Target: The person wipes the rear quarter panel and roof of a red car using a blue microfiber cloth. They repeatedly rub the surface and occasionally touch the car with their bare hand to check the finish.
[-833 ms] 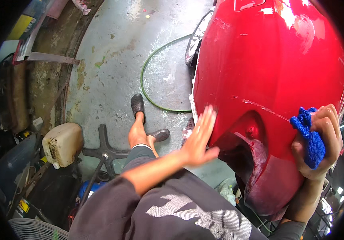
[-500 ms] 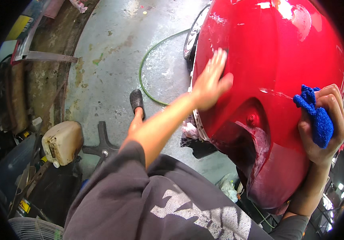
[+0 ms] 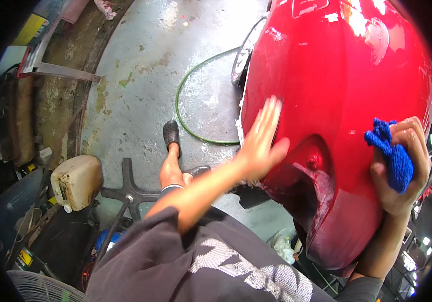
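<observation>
As I watch through the head camera from afar, the glossy red curved panel [image 3: 344,95] fills the right of the scene, from the far edge down to its duller, scuffed near end. I have the left hand [image 3: 260,147] over its left side, blurred, with fingers straight and close together and the thumb spread apart; whether the palm touches the paint I cannot tell. At the panel's right side, the right hand [image 3: 415,146] has its fingers and thumb clamped on a bunched blue cloth [image 3: 401,170]. On the grey floor [image 3: 140,95], left of the panel, I see a green hose [image 3: 177,100] in a curve. Nearer and further left, a stained pale jerrycan [image 3: 79,180] sits beside a black cross-shaped base [image 3: 129,195]
</observation>
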{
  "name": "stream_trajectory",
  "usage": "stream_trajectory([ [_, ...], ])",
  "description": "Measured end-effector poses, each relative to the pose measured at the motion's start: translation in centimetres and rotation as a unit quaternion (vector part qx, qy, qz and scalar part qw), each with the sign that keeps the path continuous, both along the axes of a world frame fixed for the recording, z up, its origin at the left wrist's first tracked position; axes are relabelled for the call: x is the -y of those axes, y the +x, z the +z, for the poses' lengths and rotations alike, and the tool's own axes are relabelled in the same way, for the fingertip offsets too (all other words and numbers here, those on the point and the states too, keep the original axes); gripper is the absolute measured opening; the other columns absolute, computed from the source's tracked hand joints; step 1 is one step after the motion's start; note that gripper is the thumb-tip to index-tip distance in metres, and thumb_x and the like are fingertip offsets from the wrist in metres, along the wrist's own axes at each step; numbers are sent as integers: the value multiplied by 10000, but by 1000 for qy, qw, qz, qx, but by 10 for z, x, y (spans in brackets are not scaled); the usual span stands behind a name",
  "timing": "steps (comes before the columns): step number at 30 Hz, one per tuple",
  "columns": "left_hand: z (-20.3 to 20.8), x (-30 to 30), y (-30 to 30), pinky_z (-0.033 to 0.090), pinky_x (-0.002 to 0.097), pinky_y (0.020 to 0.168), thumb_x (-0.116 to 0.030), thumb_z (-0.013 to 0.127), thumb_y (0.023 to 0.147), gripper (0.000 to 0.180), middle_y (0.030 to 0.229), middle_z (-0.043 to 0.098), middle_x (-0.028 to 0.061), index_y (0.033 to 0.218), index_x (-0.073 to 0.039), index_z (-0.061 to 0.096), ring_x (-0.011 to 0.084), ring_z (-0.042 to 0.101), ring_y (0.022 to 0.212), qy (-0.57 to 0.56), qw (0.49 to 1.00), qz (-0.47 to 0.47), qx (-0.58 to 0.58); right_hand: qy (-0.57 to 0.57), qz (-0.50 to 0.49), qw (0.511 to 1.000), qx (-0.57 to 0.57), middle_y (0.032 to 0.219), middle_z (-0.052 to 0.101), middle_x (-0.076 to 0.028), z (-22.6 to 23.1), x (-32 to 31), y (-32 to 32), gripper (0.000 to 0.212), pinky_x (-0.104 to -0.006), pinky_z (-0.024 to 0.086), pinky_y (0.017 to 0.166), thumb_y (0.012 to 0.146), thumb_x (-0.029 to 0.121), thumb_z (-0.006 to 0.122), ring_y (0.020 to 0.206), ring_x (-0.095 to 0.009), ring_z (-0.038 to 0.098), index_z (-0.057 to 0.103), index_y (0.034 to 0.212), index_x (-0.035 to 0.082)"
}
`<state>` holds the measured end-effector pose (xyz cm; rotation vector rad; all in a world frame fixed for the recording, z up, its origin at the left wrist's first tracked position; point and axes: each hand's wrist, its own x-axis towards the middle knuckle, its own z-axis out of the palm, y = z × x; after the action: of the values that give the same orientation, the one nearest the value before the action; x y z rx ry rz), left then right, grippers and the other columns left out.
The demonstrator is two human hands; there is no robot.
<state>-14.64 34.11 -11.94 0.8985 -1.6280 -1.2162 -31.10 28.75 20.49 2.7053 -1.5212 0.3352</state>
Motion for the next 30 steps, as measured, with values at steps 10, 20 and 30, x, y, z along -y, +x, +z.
stream_trajectory([
  [10,-78,215,-19,48,423,1386,-604,290,1157,908,1833,24,273,1730,80,117,344,-7,1718,247,964,17,-100,-6,8,1000,-2,896,632,-156,-1,14,4,420,-418,494,743,795,341,823,798,-310,598,529,796,41],
  [20,-37,73,-2,44,569,1368,-565,450,1123,972,1818,28,323,1738,69,44,445,2,1704,48,996,-58,40,5,-57,998,17,864,668,-99,-3,6,-8,582,-475,465,707,865,585,804,790,-309,620,494,755,106],
  [30,-24,56,-7,75,567,1369,-545,493,1100,1014,1802,32,357,1719,113,32,484,15,1695,49,997,-46,32,41,-77,996,15,868,668,-82,-1,9,-6,584,-495,482,744,891,634,781,800,-315,621,523,769,125],
])
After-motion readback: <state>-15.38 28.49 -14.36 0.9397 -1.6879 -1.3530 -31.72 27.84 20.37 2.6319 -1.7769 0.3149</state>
